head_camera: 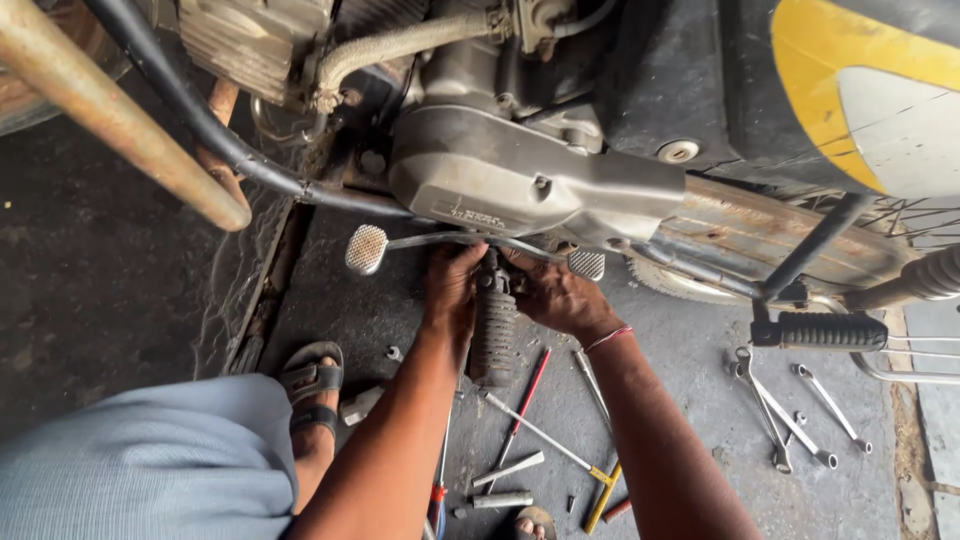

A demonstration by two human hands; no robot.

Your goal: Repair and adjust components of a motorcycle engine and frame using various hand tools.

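Hands meet under the motorcycle engine, two of them, both ours. Our left hand has its grip wrapped around the top of the ribbed rubber footrest, which sticks out toward us from the frame. Our right hand presses in just beside it at the footrest's mount; we cannot tell whether its grip is closed on anything, since the fingers are hidden there. A thin red band sits on that wrist.

We count two metal pedals: one left of the hands, one right. On the concrete floor we see three wrenches lying near each other at the right, a red-shafted screwdriver between our forearms, and a yellow-handled T-wrench below it. One sandalled foot rests at the left.
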